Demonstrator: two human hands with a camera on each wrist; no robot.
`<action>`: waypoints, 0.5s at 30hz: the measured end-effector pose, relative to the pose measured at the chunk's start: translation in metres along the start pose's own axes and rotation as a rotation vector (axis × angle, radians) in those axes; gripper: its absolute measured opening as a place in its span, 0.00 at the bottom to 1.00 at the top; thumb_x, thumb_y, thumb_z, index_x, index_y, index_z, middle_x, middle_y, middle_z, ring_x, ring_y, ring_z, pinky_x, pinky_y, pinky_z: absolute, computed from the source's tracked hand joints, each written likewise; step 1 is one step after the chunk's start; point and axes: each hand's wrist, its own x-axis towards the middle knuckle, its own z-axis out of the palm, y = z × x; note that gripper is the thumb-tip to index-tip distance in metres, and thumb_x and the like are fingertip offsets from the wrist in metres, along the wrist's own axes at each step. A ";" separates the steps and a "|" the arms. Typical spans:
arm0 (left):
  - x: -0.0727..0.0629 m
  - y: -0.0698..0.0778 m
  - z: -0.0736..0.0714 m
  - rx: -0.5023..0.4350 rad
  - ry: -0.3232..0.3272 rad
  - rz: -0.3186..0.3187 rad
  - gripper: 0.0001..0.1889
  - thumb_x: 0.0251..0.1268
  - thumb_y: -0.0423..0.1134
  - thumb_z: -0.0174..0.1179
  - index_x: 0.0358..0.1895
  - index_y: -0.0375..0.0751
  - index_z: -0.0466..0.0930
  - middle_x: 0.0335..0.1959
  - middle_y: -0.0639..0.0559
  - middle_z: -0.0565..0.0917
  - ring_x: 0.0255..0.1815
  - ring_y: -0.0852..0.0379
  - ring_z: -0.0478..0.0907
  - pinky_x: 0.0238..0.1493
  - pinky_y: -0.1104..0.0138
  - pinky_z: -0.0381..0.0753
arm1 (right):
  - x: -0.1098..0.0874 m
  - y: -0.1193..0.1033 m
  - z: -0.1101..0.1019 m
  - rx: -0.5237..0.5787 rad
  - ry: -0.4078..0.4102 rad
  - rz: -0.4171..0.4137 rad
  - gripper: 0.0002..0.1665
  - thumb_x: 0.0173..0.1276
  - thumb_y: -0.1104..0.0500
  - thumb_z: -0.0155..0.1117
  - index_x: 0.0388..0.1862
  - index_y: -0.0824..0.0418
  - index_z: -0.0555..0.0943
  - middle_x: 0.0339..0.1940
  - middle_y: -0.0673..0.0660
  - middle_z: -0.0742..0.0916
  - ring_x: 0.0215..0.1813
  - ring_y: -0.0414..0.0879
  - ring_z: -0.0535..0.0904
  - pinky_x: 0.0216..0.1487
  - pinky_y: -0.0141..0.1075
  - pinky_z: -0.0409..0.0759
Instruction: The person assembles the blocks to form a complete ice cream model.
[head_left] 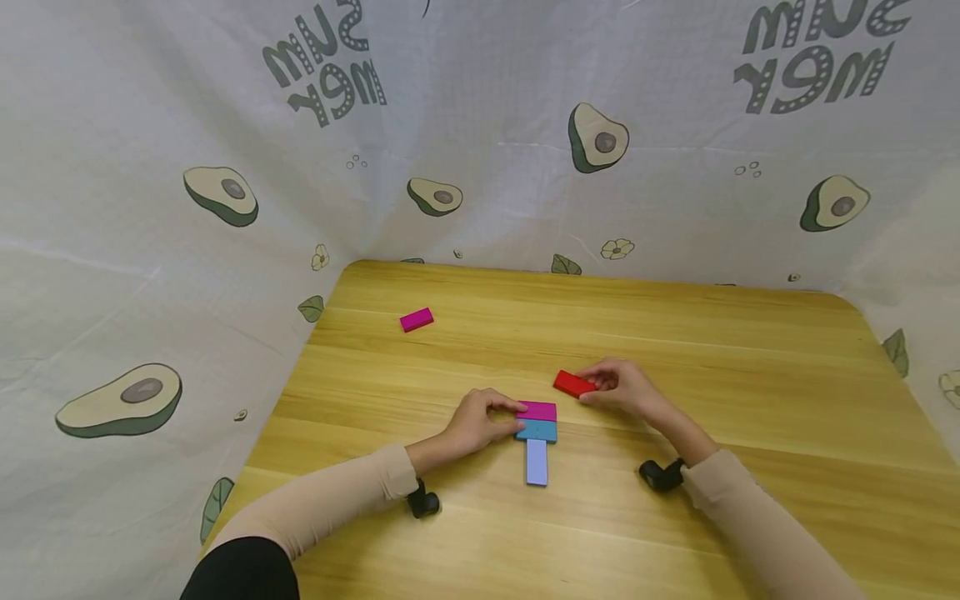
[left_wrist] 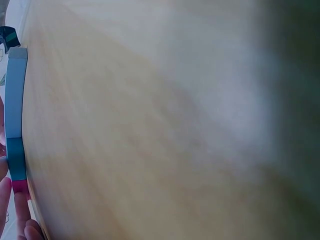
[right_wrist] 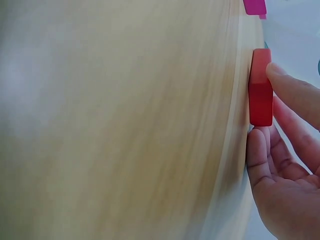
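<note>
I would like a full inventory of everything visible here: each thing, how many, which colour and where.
Lone magenta block: 1, magenta, far left of table
Inner magenta block: 1, magenta, against blue block's far side
Blue block: 1, blue, between magenta and lavender
Lavender block: 1, lavender, nearest the person
Red block: 1, red, in right hand
Table: 1, yellowish wood, under the blocks
Printed cloth: white, avocados and lettering, behind and beside table
Black devices: 2, black, at wrists
Sleeves: 2, beige, left with black above, on arms
Left hand: 1, bare, touching inner magenta and blue blocks
Right hand: 1, bare, gripping red block
</note>
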 end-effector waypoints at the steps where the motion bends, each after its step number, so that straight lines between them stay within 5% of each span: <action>1: 0.000 0.000 0.000 0.000 0.000 0.000 0.12 0.61 0.38 0.72 0.47 0.45 0.90 0.46 0.54 0.86 0.51 0.56 0.78 0.57 0.61 0.72 | 0.000 -0.001 0.000 0.001 -0.001 0.002 0.21 0.59 0.65 0.76 0.51 0.73 0.84 0.37 0.59 0.83 0.39 0.51 0.76 0.38 0.30 0.78; 15: 0.001 0.001 0.000 0.000 0.002 0.000 0.12 0.60 0.37 0.72 0.47 0.43 0.90 0.45 0.53 0.87 0.52 0.55 0.79 0.57 0.61 0.74 | 0.006 -0.003 0.007 0.010 -0.025 -0.013 0.21 0.57 0.65 0.78 0.50 0.72 0.85 0.37 0.58 0.83 0.39 0.51 0.76 0.39 0.31 0.78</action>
